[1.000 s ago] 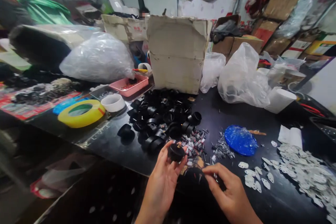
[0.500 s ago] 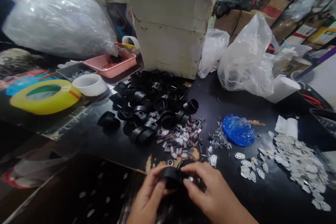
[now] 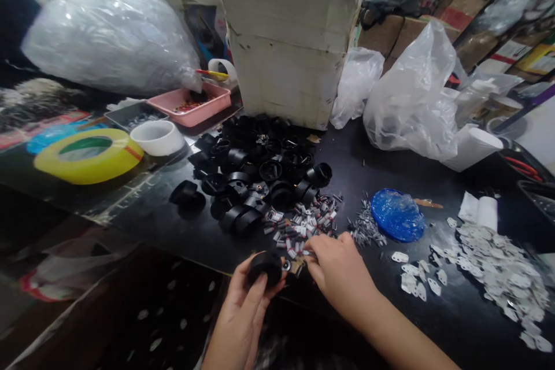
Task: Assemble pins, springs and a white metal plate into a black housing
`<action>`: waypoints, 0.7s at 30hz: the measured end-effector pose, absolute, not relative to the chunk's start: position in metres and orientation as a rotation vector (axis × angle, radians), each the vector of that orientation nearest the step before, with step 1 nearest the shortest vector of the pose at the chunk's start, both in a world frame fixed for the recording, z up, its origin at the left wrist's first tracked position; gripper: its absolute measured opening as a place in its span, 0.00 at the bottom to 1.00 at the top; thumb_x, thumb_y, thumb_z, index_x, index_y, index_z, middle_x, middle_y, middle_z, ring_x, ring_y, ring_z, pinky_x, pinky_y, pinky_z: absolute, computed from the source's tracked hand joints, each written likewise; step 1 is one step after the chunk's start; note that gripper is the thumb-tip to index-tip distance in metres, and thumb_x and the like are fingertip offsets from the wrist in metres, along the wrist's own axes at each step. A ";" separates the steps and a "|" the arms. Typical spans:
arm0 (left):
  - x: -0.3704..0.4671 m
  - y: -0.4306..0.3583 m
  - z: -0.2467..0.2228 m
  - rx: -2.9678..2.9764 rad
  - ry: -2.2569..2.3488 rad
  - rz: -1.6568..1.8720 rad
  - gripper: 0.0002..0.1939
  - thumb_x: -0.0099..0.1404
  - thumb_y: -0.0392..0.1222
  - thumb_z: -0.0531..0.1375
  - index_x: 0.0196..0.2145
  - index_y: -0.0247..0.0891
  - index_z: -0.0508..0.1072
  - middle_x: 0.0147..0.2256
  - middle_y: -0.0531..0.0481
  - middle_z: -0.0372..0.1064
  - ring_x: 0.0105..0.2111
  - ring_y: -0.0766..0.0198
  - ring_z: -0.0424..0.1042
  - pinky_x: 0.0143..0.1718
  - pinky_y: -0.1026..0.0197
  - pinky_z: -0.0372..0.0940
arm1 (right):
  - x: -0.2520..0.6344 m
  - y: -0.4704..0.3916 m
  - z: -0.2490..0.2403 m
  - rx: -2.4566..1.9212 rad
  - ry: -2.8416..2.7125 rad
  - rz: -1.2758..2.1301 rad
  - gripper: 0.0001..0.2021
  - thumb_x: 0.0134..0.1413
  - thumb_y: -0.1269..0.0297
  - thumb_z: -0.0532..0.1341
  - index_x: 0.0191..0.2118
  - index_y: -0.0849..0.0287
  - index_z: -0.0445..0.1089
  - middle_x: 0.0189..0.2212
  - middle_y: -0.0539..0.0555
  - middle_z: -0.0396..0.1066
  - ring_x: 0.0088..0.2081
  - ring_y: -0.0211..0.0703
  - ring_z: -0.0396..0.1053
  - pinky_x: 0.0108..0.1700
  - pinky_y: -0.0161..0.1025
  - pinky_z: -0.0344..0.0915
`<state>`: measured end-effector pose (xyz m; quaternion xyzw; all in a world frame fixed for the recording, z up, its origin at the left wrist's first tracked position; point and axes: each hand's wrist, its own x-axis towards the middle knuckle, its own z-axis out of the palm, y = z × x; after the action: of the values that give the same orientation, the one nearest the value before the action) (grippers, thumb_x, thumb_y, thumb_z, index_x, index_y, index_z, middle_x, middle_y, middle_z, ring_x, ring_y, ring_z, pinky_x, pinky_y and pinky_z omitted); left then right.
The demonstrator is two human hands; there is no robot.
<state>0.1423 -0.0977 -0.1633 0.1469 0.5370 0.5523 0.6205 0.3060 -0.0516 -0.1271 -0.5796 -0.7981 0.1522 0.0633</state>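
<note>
My left hand (image 3: 247,306) is closed round a black round plastic housing (image 3: 265,269), held just off the front edge of the table. A small ring-shaped piece (image 3: 286,265) shows beside the housing. My right hand (image 3: 336,266) reaches to the near edge of a heap of small grey and red-marked cylinders (image 3: 310,222). Its thumb and index finger are drawn together there; what lies between the tips is too small to make out. Behind the heap is a pile of similar black housings (image 3: 238,185).
Thin metal pins (image 3: 366,226) lie beside a blue lid (image 3: 396,217) holding clear, glossy material. Flat pale metal plates (image 3: 498,266) are heaped at the right. A yellow tape roll (image 3: 104,165), a white cup (image 3: 156,141) and a pink tray (image 3: 203,113) stand left, a large box (image 3: 286,63) behind.
My right hand has left the housing and moved forward to the heap of small cylinders. My left hand has shifted slightly left and up, tilting the housing.
</note>
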 end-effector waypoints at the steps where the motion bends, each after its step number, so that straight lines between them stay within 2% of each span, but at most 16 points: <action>1: 0.142 -0.098 -0.164 0.339 1.230 1.287 0.28 0.50 0.54 0.71 0.47 0.44 0.72 0.44 0.50 0.76 0.44 0.59 0.74 0.45 0.63 0.71 | 0.306 -0.047 -0.125 -1.713 -2.390 0.470 0.05 0.61 0.71 0.58 0.40 0.56 0.70 0.38 0.52 0.76 0.40 0.45 0.71 0.43 0.43 0.52; 6: 0.143 -0.096 -0.168 0.391 1.170 1.349 0.21 0.56 0.52 0.68 0.46 0.46 0.72 0.47 0.51 0.75 0.51 0.59 0.71 0.53 0.61 0.67 | 0.289 -0.011 -0.113 -1.630 -2.517 0.275 0.08 0.64 0.68 0.54 0.42 0.57 0.71 0.39 0.54 0.76 0.42 0.47 0.71 0.43 0.45 0.52; 9: 0.143 -0.094 -0.169 0.390 1.138 1.349 0.20 0.58 0.51 0.67 0.48 0.47 0.72 0.50 0.51 0.74 0.55 0.58 0.68 0.57 0.58 0.64 | 0.274 0.007 -0.112 -1.652 -2.638 0.184 0.08 0.62 0.67 0.55 0.37 0.60 0.72 0.37 0.57 0.76 0.38 0.49 0.72 0.43 0.47 0.54; 12: 0.143 -0.093 -0.168 0.378 1.110 1.329 0.20 0.59 0.51 0.66 0.49 0.47 0.72 0.52 0.50 0.73 0.57 0.56 0.67 0.59 0.55 0.62 | 0.265 0.014 -0.114 -1.661 -2.650 0.175 0.06 0.59 0.69 0.57 0.36 0.61 0.71 0.36 0.58 0.77 0.35 0.49 0.73 0.44 0.48 0.54; 18: 0.142 -0.093 -0.164 0.365 1.084 1.323 0.17 0.60 0.49 0.66 0.47 0.47 0.73 0.50 0.52 0.74 0.56 0.57 0.67 0.57 0.58 0.64 | 0.282 0.007 -0.105 -1.699 -2.544 0.232 0.06 0.63 0.68 0.55 0.38 0.58 0.70 0.38 0.53 0.76 0.40 0.45 0.72 0.42 0.44 0.55; 21: 0.141 -0.093 -0.163 0.357 1.074 1.322 0.17 0.60 0.49 0.66 0.46 0.47 0.73 0.49 0.52 0.74 0.55 0.58 0.68 0.57 0.58 0.65 | 0.302 -0.021 -0.097 -1.715 -2.338 0.487 0.06 0.64 0.66 0.56 0.36 0.56 0.70 0.37 0.49 0.76 0.39 0.41 0.71 0.43 0.41 0.56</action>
<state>0.1409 -0.0934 -0.1630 0.1570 0.4719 0.5806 0.6446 0.3018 -0.0213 -0.0974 -0.5804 -0.7911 0.1649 0.1007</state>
